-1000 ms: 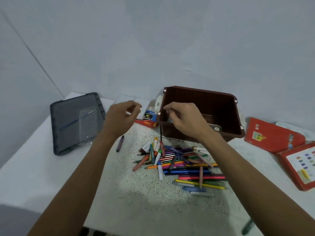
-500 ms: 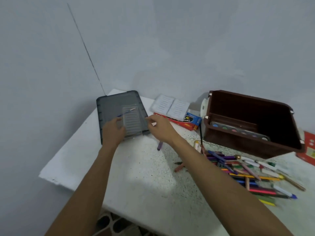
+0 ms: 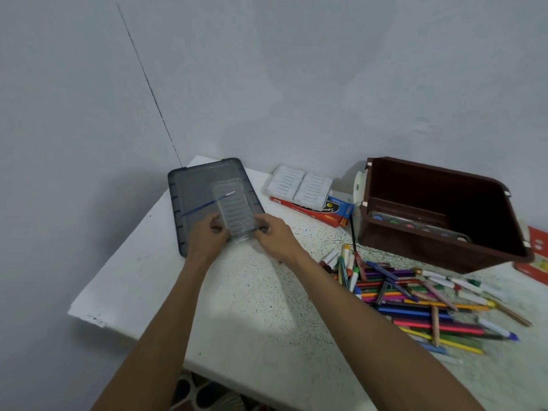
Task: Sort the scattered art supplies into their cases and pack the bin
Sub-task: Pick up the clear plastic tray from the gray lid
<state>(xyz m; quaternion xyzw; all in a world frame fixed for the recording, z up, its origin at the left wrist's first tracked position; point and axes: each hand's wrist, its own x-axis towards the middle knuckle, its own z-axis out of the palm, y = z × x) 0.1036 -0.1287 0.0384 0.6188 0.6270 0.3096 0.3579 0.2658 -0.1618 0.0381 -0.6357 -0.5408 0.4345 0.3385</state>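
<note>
A clear ribbed plastic case lies on the grey bin lid at the table's far left. My left hand grips its near left corner and my right hand pinches its near right corner. A thin blue brush lies on the lid, partly under the case. The brown bin stands at the back right with a paint palette inside. A pile of coloured pencils, markers and crayons spreads in front of the bin.
A white ribbed open case rests on a red and blue crayon box by the wall. A red case shows at the right edge. The table's left edge and near corner drop off beside my left arm.
My view swung left from the bin. Both hands moved from the bin's corner to the grey lid and took hold of the clear case there.
</note>
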